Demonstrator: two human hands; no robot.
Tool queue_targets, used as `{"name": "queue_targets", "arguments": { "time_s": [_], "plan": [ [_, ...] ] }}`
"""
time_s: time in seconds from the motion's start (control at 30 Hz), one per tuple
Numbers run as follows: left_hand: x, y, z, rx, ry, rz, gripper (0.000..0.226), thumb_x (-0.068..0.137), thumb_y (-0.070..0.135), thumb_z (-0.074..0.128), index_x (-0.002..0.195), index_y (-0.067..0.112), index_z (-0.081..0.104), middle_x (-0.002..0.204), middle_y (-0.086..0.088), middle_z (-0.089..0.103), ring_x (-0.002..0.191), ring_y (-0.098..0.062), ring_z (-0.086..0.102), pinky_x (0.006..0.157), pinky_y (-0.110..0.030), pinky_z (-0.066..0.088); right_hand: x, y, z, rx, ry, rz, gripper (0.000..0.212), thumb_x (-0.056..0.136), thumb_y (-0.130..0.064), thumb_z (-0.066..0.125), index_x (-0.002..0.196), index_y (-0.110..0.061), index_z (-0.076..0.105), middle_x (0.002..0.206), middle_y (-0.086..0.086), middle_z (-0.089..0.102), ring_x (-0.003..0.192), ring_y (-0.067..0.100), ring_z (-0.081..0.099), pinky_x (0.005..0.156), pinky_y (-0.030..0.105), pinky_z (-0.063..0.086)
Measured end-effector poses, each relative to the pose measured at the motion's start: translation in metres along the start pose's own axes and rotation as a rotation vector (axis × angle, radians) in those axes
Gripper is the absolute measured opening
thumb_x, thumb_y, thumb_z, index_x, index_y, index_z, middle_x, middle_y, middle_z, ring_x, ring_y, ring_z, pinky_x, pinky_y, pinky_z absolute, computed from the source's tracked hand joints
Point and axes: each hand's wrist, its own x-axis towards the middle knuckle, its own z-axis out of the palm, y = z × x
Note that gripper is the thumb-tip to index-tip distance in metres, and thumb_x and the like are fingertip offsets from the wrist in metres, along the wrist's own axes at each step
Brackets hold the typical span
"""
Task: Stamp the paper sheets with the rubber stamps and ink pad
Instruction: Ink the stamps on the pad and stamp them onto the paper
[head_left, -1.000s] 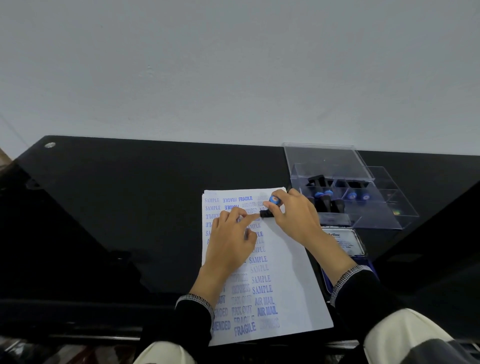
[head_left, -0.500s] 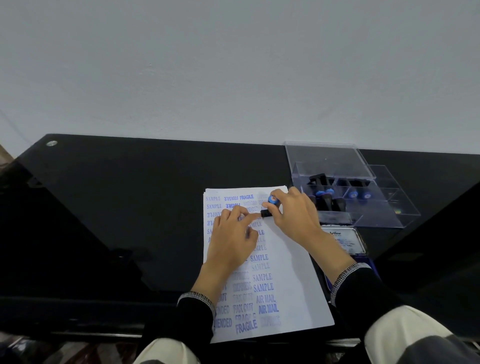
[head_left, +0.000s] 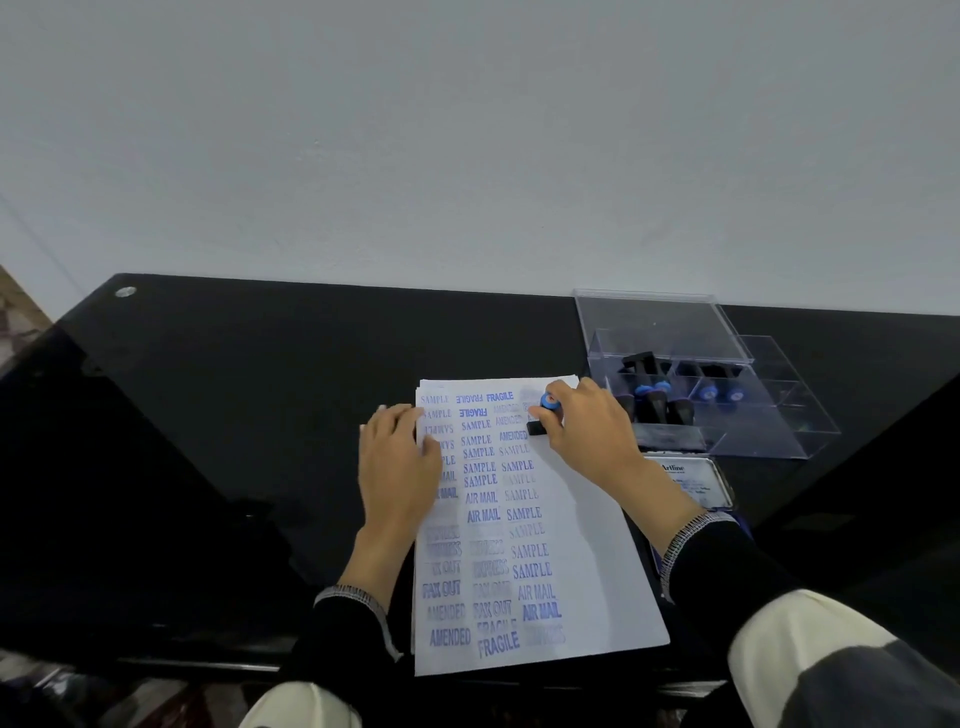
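A stack of white paper sheets (head_left: 582, 561) lies on the black table, its top sheet covered with blue stamped words. My right hand (head_left: 587, 431) grips a black rubber stamp with a blue cap (head_left: 546, 410), its base down on the sheet near the top right. My left hand (head_left: 397, 467) rests flat over the sheet's left edge, fingers straight. The ink pad (head_left: 691, 480), a tin with a printed lid, lies right of the paper, partly hidden by my right forearm.
A clear plastic box (head_left: 727, 431) with its lid (head_left: 654, 322) up stands at the back right and holds several black stamps with blue caps (head_left: 652, 397). The black glass table (head_left: 234, 415) runs to a white wall behind. The near table edge is at my lap.
My left hand has slid left from the middle of the sheet, beside the stamp, to the sheet's left edge. My right hand and the stamp have stayed at the top right.
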Motion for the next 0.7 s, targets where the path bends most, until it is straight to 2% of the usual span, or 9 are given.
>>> {"name": "queue_targets", "arguments": {
  "time_s": [0.07,0.13,0.23,0.33,0.43,0.6,0.7],
  "plan": [
    [0.002,-0.007,-0.004,0.049,0.001,-0.04,0.045,0.096,0.027,0.054,0.138,0.011,0.05,0.148,-0.001,0.042,0.147,-0.019,0.019,0.122,-0.039,0.009,0.002,-0.001,0.0,-0.026,-0.009,0.005,0.038,0.098,-0.043,0.047,0.12,-0.015,0.057,0.108,0.009,0.062,0.096,0.022,0.056,0.085,0.033,0.046],
    [0.002,-0.01,-0.005,0.067,-0.009,-0.039,0.047,0.097,0.032,0.052,0.139,0.012,0.049,0.152,-0.001,0.038,0.149,-0.018,0.012,0.121,-0.037,0.003,0.002,-0.002,-0.001,-0.063,-0.009,-0.001,0.038,0.099,-0.042,0.045,0.122,-0.015,0.057,0.11,0.008,0.062,0.102,0.022,0.055,0.09,0.034,0.042],
    [-0.001,-0.011,-0.002,0.105,-0.018,0.0,0.047,0.097,0.037,0.051,0.138,0.013,0.051,0.153,0.0,0.037,0.149,-0.018,0.011,0.12,-0.036,0.001,-0.003,-0.003,0.002,-0.034,0.036,-0.002,0.035,0.098,-0.038,0.047,0.117,-0.01,0.059,0.101,0.011,0.063,0.096,0.025,0.055,0.082,0.034,0.042],
    [-0.001,-0.011,-0.002,0.099,-0.015,0.013,0.046,0.097,0.038,0.05,0.137,0.014,0.052,0.151,0.0,0.039,0.149,-0.018,0.013,0.12,-0.035,0.002,-0.009,-0.005,0.008,0.054,0.042,0.043,0.034,0.098,-0.038,0.048,0.116,-0.01,0.057,0.099,0.009,0.059,0.086,0.02,0.054,0.073,0.031,0.047],
    [-0.003,-0.01,-0.003,0.098,-0.027,0.03,0.044,0.098,0.038,0.05,0.136,0.015,0.053,0.151,0.0,0.04,0.149,-0.018,0.014,0.12,-0.035,0.003,-0.01,-0.005,0.011,0.111,0.012,0.081,0.035,0.098,-0.037,0.049,0.121,-0.011,0.054,0.104,0.009,0.059,0.088,0.021,0.057,0.078,0.034,0.053],
    [-0.005,-0.007,-0.003,0.094,-0.036,0.019,0.046,0.098,0.037,0.05,0.137,0.014,0.05,0.15,0.0,0.041,0.147,-0.017,0.019,0.121,-0.037,0.015,0.003,-0.005,0.007,0.149,-0.027,0.103,0.03,0.097,-0.032,0.05,0.116,-0.009,0.055,0.1,0.012,0.062,0.086,0.023,0.058,0.075,0.033,0.051],
    [-0.005,-0.005,-0.002,0.106,-0.054,0.012,0.046,0.099,0.037,0.049,0.138,0.014,0.047,0.15,-0.001,0.041,0.146,-0.019,0.024,0.12,-0.038,0.019,0.012,-0.005,0.005,0.16,-0.055,0.109,0.024,0.097,-0.029,0.051,0.106,-0.008,0.057,0.095,0.012,0.065,0.078,0.021,0.057,0.072,0.032,0.05]
  ]
}}
